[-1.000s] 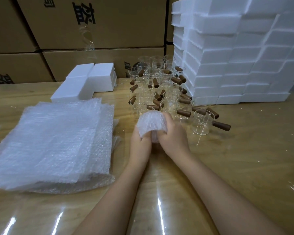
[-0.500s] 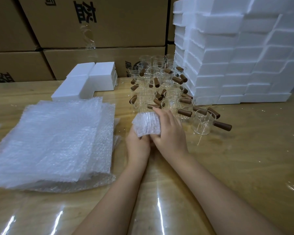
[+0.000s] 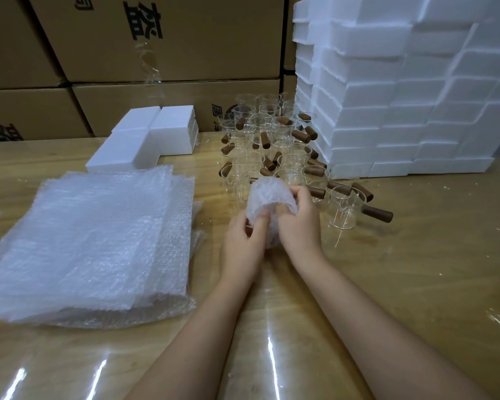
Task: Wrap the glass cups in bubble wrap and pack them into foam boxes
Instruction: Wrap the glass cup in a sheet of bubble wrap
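Note:
A cup wrapped in bubble wrap (image 3: 267, 197) is held above the table between both hands. My left hand (image 3: 243, 243) grips its lower left side with fingers curled into the wrap. My right hand (image 3: 299, 223) grips the right side, fingertips tucked into the wrap's edge. The cup itself is hidden inside the wrap. Just behind stand several bare glass cups with brown wooden handles (image 3: 272, 145); the nearest one (image 3: 344, 207) is right of my right hand. A stack of bubble wrap sheets (image 3: 93, 243) lies at the left.
White foam boxes (image 3: 145, 142) sit at the back left of the wooden table (image 3: 416, 284). A tall wall of stacked foam boxes (image 3: 401, 96) fills the back right. Cardboard cartons (image 3: 185, 39) line the rear.
The wrapped cup has been turned in my hands and tilted. My right hand shifted from covering its top to pinching the wrap at its right side.

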`<state>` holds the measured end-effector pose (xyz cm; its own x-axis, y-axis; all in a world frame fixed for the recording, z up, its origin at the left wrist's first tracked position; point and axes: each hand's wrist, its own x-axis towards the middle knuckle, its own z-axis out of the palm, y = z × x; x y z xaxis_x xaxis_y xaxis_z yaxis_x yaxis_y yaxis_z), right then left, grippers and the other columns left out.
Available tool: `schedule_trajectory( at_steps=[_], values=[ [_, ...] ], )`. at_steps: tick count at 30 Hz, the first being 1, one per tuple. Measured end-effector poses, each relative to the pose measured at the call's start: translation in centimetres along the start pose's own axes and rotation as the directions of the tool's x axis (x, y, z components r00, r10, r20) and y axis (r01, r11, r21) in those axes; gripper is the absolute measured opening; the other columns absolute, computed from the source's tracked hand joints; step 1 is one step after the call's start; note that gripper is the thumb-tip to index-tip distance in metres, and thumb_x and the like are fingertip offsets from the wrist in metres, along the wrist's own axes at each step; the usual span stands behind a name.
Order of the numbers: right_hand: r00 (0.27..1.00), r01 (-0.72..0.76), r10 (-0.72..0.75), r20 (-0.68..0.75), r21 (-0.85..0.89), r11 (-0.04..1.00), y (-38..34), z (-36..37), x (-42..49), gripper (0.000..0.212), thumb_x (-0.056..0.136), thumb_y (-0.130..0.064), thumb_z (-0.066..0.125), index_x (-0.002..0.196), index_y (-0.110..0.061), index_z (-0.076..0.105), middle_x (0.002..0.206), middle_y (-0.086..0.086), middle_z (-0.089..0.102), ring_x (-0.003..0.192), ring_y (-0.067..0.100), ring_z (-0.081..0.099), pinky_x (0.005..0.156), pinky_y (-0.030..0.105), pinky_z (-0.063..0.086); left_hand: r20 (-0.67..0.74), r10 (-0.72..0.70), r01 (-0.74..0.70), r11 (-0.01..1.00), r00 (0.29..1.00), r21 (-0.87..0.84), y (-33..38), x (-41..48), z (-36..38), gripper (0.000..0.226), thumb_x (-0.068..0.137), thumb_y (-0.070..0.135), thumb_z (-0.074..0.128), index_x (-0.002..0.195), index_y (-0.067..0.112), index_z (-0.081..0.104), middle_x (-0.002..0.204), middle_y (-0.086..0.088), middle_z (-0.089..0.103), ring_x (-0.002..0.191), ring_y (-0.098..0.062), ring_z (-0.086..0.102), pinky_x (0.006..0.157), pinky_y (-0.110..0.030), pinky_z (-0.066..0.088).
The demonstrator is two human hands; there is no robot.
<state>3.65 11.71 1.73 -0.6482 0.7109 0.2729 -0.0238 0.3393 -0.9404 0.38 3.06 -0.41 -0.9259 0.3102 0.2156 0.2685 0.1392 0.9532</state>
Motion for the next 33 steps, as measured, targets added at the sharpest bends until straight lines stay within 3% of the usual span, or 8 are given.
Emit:
schedule_trajectory(
  at_steps=[4, 9, 13, 18, 21, 24, 29, 33],
  values=[
    [0.994, 0.02, -0.024, 0.108, 0.036, 0.999, 0.1, 0.5, -0.4, 0.032, 0.08, -0.003, 0.058, 0.097, -0.029, 0.053, 0.085, -0.02, 0.06, 0.073, -0.008, 0.055, 0.061, 0.01, 0.043, -0.01, -0.073, 0.073, 0.997, 0.997, 0.004, -0.3, 0.4, 0.1, 0.036, 0.088, 0.04, 0.047, 0.067, 0.014, 0.059, 0.063, 0.003, 0.061, 0.061, -0.012, 0.055, 0.057, -0.03, 0.043],
    [0.943, 0.314, -0.287, 0.17, -0.159, 0.936, -0.4, -0.1, -0.7, 0.061, 0.072, 0.001, 0.063, 0.129, -0.018, 0.052, 0.125, -0.008, 0.054, 0.115, 0.006, 0.046, 0.097, 0.014, 0.032, -0.066, -0.11, 0.111, 0.994, 0.992, 0.004, -0.6, 0.6, -0.2, 0.039, 0.093, 0.012, 0.046, 0.055, 0.019, 0.044, 0.05, 0.01, 0.045, 0.049, -0.008, 0.041, 0.053, -0.027, 0.033],
    [0.918, 0.395, -0.368, 0.146, -0.277, 0.876, -0.8, -0.1, -1.0, 0.06, 0.068, 0.003, 0.064, 0.125, -0.014, 0.056, 0.123, 0.0, 0.058, 0.113, 0.015, 0.051, 0.089, 0.017, 0.033, -0.095, -0.121, 0.122, 0.993, 0.988, 0.005, -0.7, 0.5, -0.3, 0.039, 0.089, 0.009, 0.046, 0.051, 0.019, 0.041, 0.047, 0.008, 0.042, 0.045, -0.01, 0.037, 0.05, -0.027, 0.031],
    [0.93, 0.364, -0.363, 0.061, -0.295, 0.883, -0.9, 0.1, -1.2, 0.06, 0.063, 0.004, 0.063, 0.12, -0.017, 0.059, 0.118, -0.004, 0.061, 0.107, 0.013, 0.053, 0.079, 0.017, 0.035, -0.074, -0.096, 0.094, 0.995, 0.993, -0.029, -0.4, 0.2, -0.1, 0.022, 0.071, 0.029, 0.041, 0.052, 0.018, 0.042, 0.045, 0.009, 0.043, 0.045, -0.009, 0.037, 0.048, -0.026, 0.03],
    [0.939, 0.336, -0.342, 0.032, -0.291, 0.896, -0.9, -0.2, -1.0, 0.059, 0.062, 0.004, 0.062, 0.117, -0.02, 0.06, 0.116, -0.008, 0.061, 0.104, 0.011, 0.054, 0.077, 0.018, 0.037, -0.019, -0.069, 0.066, 0.993, 0.997, -0.096, -0.2, 0.0, -0.2, 0.027, 0.073, 0.031, 0.043, 0.087, 0.017, 0.062, 0.063, 0.013, 0.056, 0.056, -0.008, 0.048, 0.049, -0.024, 0.036],
    [0.913, 0.406, -0.398, 0.092, -0.299, 0.864, -1.1, -0.3, -0.9, 0.056, 0.064, 0.003, 0.062, 0.115, -0.018, 0.063, 0.114, -0.006, 0.063, 0.104, 0.014, 0.057, 0.08, 0.024, 0.042, -0.016, -0.023, 0.02, 0.987, 1.0, -0.161, 0.2, 0.0, -0.3, 0.046, 0.07, 0.02, 0.042, 0.111, 0.014, 0.061, 0.083, 0.012, 0.061, 0.07, -0.001, 0.054, 0.06, -0.018, 0.043],
    [0.861, 0.506, -0.462, 0.215, -0.267, 0.82, -0.9, -0.6, -0.4, 0.062, 0.063, -0.003, 0.064, 0.122, -0.019, 0.059, 0.119, -0.005, 0.061, 0.107, 0.009, 0.053, 0.081, 0.021, 0.043, -0.048, -0.052, 0.043, 0.985, 0.997, -0.168, 0.3, 0.3, -0.6, 0.037, 0.081, -0.006, 0.041, 0.109, 0.006, 0.062, 0.084, 0.003, 0.065, 0.074, -0.008, 0.058, 0.062, -0.019, 0.046],
    [0.879, 0.421, -0.358, 0.317, -0.158, 0.893, 0.5, -0.1, -0.6, 0.073, 0.078, -0.018, 0.065, 0.143, -0.025, 0.032, 0.14, -0.003, 0.042, 0.125, 0.011, 0.045, 0.094, 0.024, 0.042, -0.097, -0.158, 0.135, 0.969, 0.983, -0.206, -0.3, 0.6, -1.0, 0.012, 0.081, -0.008, 0.041, 0.08, -0.017, 0.049, 0.049, 0.001, 0.048, 0.046, 0.0, 0.046, 0.043, -0.014, 0.035]
  ],
)
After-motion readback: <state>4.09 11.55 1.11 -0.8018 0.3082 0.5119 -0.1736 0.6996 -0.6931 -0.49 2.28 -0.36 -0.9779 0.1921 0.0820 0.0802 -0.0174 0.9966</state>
